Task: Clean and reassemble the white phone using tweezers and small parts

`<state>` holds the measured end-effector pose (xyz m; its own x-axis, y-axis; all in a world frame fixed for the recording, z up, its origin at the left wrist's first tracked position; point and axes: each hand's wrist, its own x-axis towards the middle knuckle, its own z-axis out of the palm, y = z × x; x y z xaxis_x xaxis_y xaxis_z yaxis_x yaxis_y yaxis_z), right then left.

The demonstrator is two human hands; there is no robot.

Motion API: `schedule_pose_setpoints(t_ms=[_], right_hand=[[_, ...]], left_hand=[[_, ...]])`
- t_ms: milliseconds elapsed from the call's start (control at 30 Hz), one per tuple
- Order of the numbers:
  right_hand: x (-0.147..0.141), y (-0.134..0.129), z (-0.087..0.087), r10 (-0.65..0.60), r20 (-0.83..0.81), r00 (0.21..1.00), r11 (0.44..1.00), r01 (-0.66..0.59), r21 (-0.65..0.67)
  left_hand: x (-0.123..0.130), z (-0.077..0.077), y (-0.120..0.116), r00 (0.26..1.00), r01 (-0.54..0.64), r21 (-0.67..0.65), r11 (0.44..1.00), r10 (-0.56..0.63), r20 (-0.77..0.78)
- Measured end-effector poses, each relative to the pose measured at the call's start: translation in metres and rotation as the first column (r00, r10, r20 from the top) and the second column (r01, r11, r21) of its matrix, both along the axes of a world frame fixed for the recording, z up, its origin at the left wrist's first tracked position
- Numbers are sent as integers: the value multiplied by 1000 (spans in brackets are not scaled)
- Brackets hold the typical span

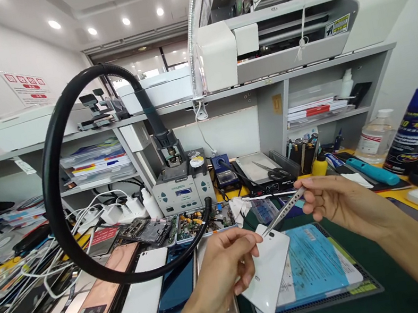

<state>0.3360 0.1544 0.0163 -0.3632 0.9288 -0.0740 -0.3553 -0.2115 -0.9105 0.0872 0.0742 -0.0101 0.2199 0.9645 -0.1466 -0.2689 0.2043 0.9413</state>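
- The left hand is at the upper left edge of a glossy white rectangular phone back panel; its thumb and index fingertips are together, though whether they clamp the panel cannot be told.
- The right hand has thumb and fingers clamped on slim silver metal tweezers with a row of holes, points directed down toward the panel's top, near the left fingertips.
- The panel lies at a slant, overlapping the left part of a blue-and-white printed flat pad; contact between them cannot be confirmed.
- Beneath the pad is a dark-edged mat, on a dark green work surface.
- Left of the left hand: a long white phone back beside a dark blue glossy one.
- Behind: a grey soldering station with a thick black looping hose.
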Motion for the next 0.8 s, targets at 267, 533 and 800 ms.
schedule_pose_setpoints(t_ms=[267,533,800], right_hand=[[5,0,3,-19,-50,999,1000,18,-17],[4,1,4,-22,-75,997,1000,20,-23],[5,0,5,-11,-78,997,1000,9,-28]], left_hand=[[5,-3,-3,950,-92,285,954,169,-261],[8,-6,-7,795,-81,551,831,387,-467],[9,-9,-9,697,27,692,721,483,-530]])
